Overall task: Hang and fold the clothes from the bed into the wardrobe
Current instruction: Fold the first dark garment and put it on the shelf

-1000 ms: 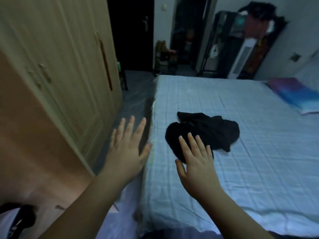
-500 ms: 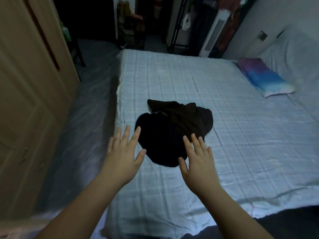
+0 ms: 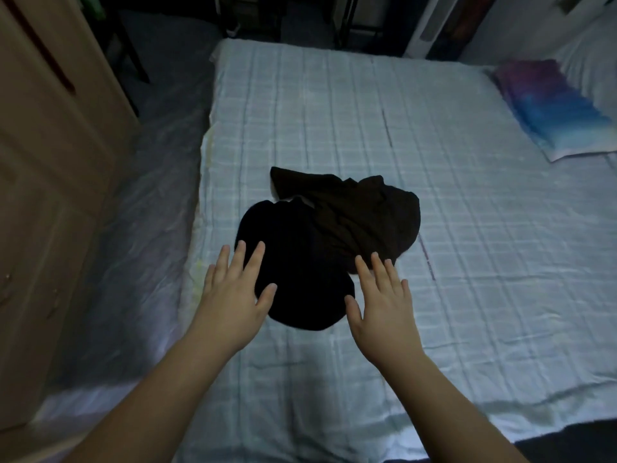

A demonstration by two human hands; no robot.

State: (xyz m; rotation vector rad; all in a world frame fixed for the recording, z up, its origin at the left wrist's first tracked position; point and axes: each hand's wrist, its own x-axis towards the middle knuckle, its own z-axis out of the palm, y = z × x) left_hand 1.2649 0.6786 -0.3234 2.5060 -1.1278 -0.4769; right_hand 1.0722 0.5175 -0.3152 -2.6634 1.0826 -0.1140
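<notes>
Dim room, cool bluish cast overall. Bed sheet (image 3: 367,105) brightest surface, evenly lit, no hard shadows. Dark clothes (image 3: 320,235) read near-black, folds barely separable, lower part featureless. Wardrobe (image 3: 50,145) at left muddy brown, soft and smeared. Floor covering (image 3: 140,228) shows faint sheen, blurred streaks. Far background almost black, detail lost. Wide-angle bend visible at edges: bed lines curve. Forearms in foreground slightly soft. Pillow (image 3: 551,108) colours muted, mildly blurred.

clothes (image 3: 320,248): black | bed (image 3: 467,228): pale-blue checked | pillow (image 3: 551,111): purple-blue
</notes>
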